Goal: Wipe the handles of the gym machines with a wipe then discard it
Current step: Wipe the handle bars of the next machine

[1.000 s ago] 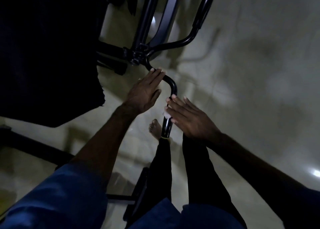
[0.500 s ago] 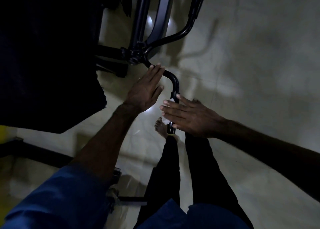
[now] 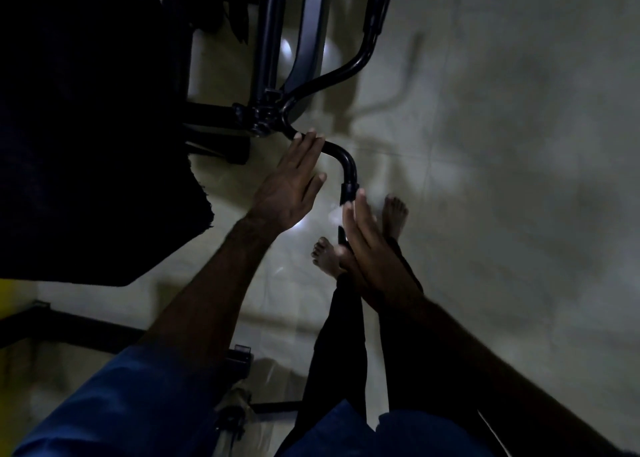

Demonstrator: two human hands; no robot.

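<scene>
Over on the left, the left hand [image 3: 289, 186] is lying flat and open, fingers straight, their tips touching the upper bend of the handle [image 3: 341, 157], close to where the black tube joins the machine frame [image 3: 263, 110]. It is steadying rather than gripping, and it is sitting just where it sat a second ago.

Moving right, the change is in the right hand [image 3: 367, 245]. Half a second back it was lying crosswise over the lower grip, fingers pointing left; now it is turning to run lengthwise along the grip, fingers straight and pointing up toward the bend. A pale scrap of wipe [image 3: 335, 211] is peeking out just left of those fingers, pressed against the grip, though in this dim light I cannot tell how much of it is under the palm. The hand is looking flat, pressing and not curling round.

By my reading, that means the stroke is travelling up the grip, with the bend above probably next and the discarding some way off.

Below the hands, two bare feet [image 3: 394, 214] are standing on the pale tiled floor [image 3: 502, 179], and at the far left a big dark shape is filling the upper corner.
</scene>
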